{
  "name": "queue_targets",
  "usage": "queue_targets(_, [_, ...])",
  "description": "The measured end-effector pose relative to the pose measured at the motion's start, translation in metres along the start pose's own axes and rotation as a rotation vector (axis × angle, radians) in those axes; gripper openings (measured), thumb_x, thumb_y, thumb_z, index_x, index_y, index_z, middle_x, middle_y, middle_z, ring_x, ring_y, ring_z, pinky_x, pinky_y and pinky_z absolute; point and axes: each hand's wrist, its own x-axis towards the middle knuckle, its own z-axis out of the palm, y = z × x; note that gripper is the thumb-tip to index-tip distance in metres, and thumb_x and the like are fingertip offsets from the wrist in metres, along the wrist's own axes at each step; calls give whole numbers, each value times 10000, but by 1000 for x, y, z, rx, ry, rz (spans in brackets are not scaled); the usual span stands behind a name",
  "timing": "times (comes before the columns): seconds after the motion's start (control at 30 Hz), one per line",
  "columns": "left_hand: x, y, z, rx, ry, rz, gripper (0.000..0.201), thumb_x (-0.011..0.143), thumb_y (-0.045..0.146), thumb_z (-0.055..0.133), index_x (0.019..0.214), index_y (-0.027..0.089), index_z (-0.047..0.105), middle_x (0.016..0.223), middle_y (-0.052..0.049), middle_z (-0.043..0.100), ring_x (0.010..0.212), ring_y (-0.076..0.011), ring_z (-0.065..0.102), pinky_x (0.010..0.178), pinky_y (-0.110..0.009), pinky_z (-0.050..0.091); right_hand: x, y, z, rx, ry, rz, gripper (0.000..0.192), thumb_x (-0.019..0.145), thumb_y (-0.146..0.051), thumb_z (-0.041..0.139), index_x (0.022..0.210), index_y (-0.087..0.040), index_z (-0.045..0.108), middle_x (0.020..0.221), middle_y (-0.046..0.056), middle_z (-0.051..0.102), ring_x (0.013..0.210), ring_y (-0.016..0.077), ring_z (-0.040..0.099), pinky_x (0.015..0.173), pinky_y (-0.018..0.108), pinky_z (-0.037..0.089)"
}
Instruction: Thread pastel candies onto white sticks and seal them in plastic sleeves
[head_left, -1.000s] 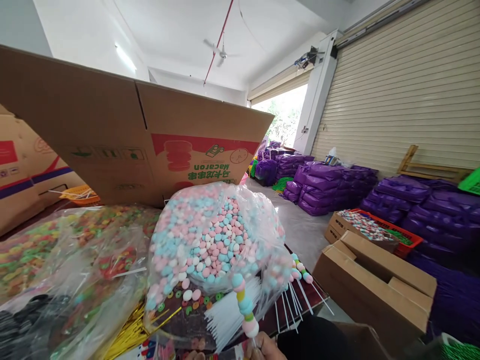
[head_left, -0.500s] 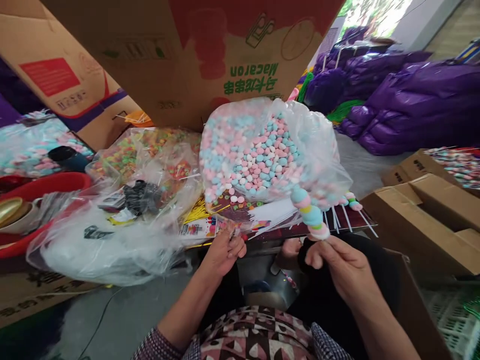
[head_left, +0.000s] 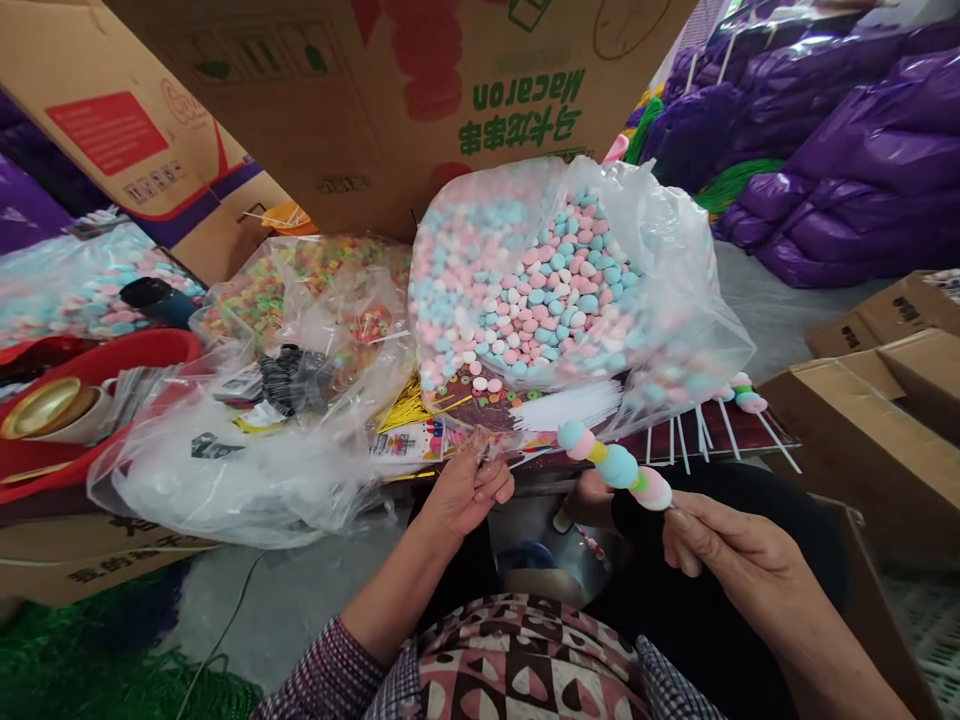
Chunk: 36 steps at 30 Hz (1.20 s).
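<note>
The right hand (head_left: 731, 555) is closed around the bottom of a candy skewer (head_left: 615, 465), fingers pinching the stick just below the last piece. The skewer tilts up and to the left, and you can count blue, pink, yellow and green sweets strung along it, hanging in the air just off the table's front edge. Over to the left hand (head_left: 469, 490): it sits at the table edge with the fingers curled in, fingertips pinched on something small, and I cannot tell what it is. That hand is touching or just beside a printed card (head_left: 420, 442) lying flat there.

Right behind both hands, a big clear bag of pink, blue and white candies (head_left: 540, 280) slumps open on the table (head_left: 742, 425). A bundle of white sticks (head_left: 577, 405) lies under its front lip, pointing toward the skewer. To the right, another finished skewer (head_left: 744, 395) rests on the dark tabletop among loose sticks. Left of the big bag, a second clear bag holds multicoloured ring candies (head_left: 300, 290), with crumpled empty plastic (head_left: 240, 470) spread in front of it. A red basin (head_left: 112, 360) sits further left. A cardboard box printed "Macaron" (head_left: 420, 100) stands upside down behind everything, and purple bags (head_left: 847, 170) pile up at the far right.
</note>
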Motion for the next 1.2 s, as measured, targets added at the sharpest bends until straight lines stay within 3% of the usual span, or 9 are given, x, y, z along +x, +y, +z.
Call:
queue_targets(0.3, [2,0,1,40,16,45,466,787,465,729,633,187,388,410,121,269,313,-30,219,427,-198,344,-1,7,-6,-140,-60,-10,270,888,-423,589,943,-233,773,495,-28,576,430,112,533,432,203,451])
queue_targets(0.57, [3,13,-14,377,35,121,494,680,566,774,641,184,462,421,116,319,327,-29,245,401,-207,356,5,-9,-26,-270,-115,50,425,839,-582,608,855,-196,783,505,19,592,477,140,558,457,229,442])
queue_targets(0.7, [1,22,-20,529,-11,58,482,663,592,767,658,176,523,459,91,378,358,-34,294,398,-201,351,7,-13,-29,-316,-98,44,373,845,-561,616,878,-220,764,573,10,642,537,128,586,532,213,458])
queue_targets(1.0, [6,14,-19,499,57,159,515,627,616,778,639,176,511,461,89,382,348,-34,289,380,-209,358,4,-13,-24,-258,-41,58,301,845,-497,624,873,-224,748,528,-21,608,514,124,562,518,215,436])
queue_targets(1.2, [5,26,-26,679,-7,121,489,705,626,716,690,164,558,496,54,482,385,-48,402,388,-181,285,3,-12,-27,-293,-5,77,351,818,-559,641,826,-230,762,576,0,633,557,134,573,553,229,445])
